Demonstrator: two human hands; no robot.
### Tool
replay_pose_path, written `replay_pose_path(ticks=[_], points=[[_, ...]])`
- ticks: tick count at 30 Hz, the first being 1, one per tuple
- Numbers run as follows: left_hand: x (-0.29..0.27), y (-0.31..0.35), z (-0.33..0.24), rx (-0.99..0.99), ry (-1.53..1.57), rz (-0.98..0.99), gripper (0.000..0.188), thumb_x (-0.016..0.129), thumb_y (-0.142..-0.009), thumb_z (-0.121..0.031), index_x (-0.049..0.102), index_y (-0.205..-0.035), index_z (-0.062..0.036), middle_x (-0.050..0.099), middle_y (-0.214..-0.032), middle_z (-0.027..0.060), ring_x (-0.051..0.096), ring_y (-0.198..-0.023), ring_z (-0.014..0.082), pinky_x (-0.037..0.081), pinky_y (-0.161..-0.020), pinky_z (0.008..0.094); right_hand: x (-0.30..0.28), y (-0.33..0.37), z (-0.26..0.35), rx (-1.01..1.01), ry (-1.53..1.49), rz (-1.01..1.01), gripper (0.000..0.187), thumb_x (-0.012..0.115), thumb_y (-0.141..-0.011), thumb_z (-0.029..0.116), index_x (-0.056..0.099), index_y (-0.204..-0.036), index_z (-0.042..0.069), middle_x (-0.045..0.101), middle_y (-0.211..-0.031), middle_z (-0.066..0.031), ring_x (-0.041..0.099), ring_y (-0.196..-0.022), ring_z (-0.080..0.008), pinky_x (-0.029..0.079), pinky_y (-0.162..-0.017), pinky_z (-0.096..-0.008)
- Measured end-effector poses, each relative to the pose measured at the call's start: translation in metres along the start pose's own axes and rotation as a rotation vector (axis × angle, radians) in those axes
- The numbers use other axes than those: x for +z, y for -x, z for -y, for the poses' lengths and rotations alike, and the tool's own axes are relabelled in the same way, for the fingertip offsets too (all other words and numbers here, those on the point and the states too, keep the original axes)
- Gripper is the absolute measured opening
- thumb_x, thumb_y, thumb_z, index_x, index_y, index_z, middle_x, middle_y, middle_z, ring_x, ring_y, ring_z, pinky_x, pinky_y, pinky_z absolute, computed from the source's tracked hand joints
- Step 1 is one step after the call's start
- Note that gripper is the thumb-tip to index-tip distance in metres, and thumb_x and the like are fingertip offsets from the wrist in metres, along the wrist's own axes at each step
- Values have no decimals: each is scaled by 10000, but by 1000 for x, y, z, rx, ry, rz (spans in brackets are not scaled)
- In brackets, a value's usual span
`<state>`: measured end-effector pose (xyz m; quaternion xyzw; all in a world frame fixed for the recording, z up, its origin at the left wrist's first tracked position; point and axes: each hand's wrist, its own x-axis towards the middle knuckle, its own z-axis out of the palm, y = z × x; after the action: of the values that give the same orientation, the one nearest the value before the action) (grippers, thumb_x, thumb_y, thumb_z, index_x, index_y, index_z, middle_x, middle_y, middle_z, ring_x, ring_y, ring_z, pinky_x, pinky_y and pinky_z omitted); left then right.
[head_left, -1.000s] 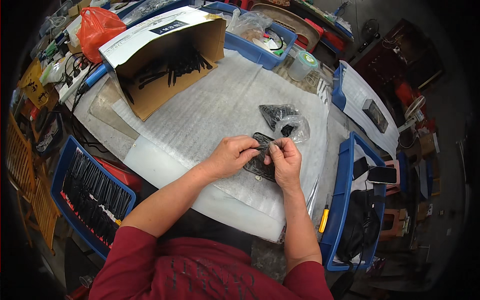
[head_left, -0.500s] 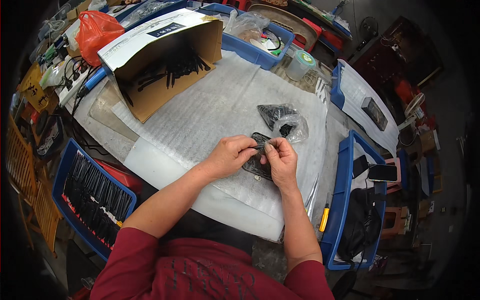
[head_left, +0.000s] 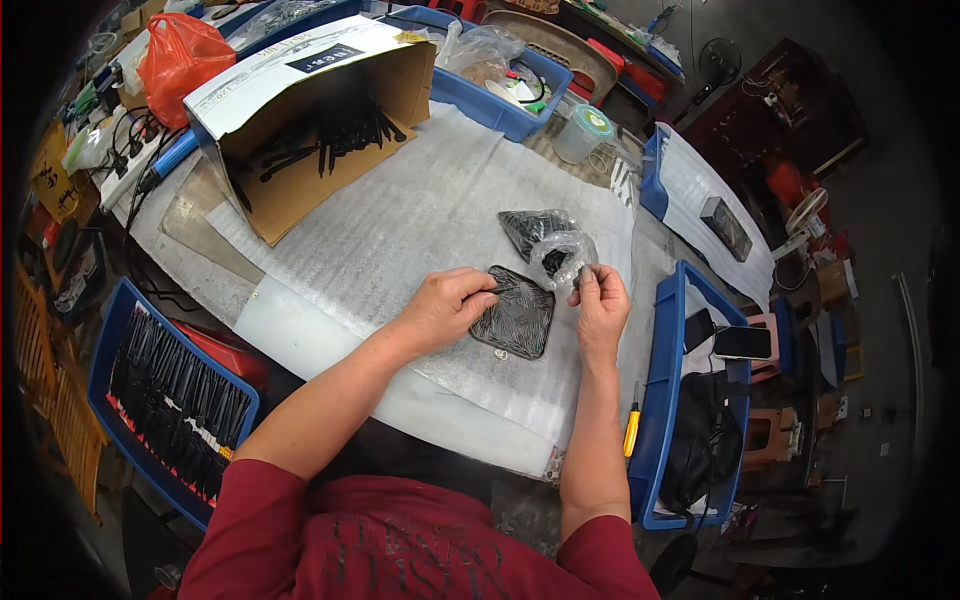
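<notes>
Pieces, thin, dark and needle-like [head_left: 518, 315], lie heaped in a shallow black tray with rounded corners [head_left: 548, 325], just right of the centre of the frame; the low rim presumably stops them scattering while leaving them easy to pick at. The left hand [head_left: 440, 308] comes in over the tray's left edge with fingers curled and thumb drawn toward the forefinger; whether a piece sits between the tips cannot be told. The right hand [head_left: 602, 312] is half closed beside the tray's right side, its thumb and forefinger at the edge of a crumpled clear plastic bag [head_left: 585, 247]; the view does not settle whether it grips the film. That bag, with dark contents, lies just above the tray, its rumpled opening toward the person, which likely keeps it within easy reach. Under tray and bag spreads a thin white foam sheet [head_left: 400, 220], probably as padding and a pale ground for dark things. Toward the upper left, a white-and-brown cardboard box [head_left: 235, 95] lies with its mouth facing the person, apparently so the black rods [head_left: 350, 140] inside stay reachable. At right, a yellow-handled screwdriver [head_left: 632, 432] rests by a blue plastic bin [head_left: 665, 400], close to the right forearm.
</notes>
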<state>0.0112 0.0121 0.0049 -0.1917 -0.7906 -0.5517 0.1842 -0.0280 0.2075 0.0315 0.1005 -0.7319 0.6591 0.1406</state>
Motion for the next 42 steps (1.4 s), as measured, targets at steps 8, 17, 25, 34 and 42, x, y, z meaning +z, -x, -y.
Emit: replay_pose_path(ticks=[8, 17, 25, 34, 42], points=[[-2, -2, 0, -39, 12, 6, 132, 585, -740, -103, 577, -818, 4, 576, -704, 95, 550, -602, 184, 425, -544, 284, 0, -23, -13, -237, 810, 116, 136, 512, -764, 79, 568, -852, -8, 560, -708, -117, 538, -609, -192, 425, -582, -284], [-2, 1, 3, -4, -18, -6, 125, 577, -739, -94, 569, -812, 7, 586, -729, 113, 561, -622, 221, 435, -560, 300, 24, -36, -13, -68, 1232, 338, 214, 463, -769, 194, 547, -850, 15, 567, -873, -179, 542, -801, -352, 428, -687, -436], [-3, -1, 1, -11, 2, 7, 130, 575, -737, -93, 570, -820, 8, 585, -731, 113, 561, -624, 218, 434, -561, 301, 23, -33, -24, -105, 1235, 242, 179, 467, -768, 165, 545, -830, 15, 567, -864, -179, 550, -768, -350, 431, -667, -445], [-3, -1, 2, 2, -5, -14, 140, 576, -731, -91, 569, -822, 15, 587, -747, 120, 570, -651, 234, 441, -575, 304, 14, -21, -38, -311, 1029, 46, 97, 537, -714, 95, 518, -768, 16, 559, -776, -154, 547, -704, -332, 432, -610, -405], [-2, -1, 4, 3, 2, -15, 146, 583, -726, -92, 570, -828, 13, 591, -763, 120, 573, -661, 236, 445, -576, 304, 10, -14, -36, -265, 693, -58, 96, 547, -704, 35, 527, -795, 14, 565, -723, -94, 547, -631, -201, 434, -576, -294]])
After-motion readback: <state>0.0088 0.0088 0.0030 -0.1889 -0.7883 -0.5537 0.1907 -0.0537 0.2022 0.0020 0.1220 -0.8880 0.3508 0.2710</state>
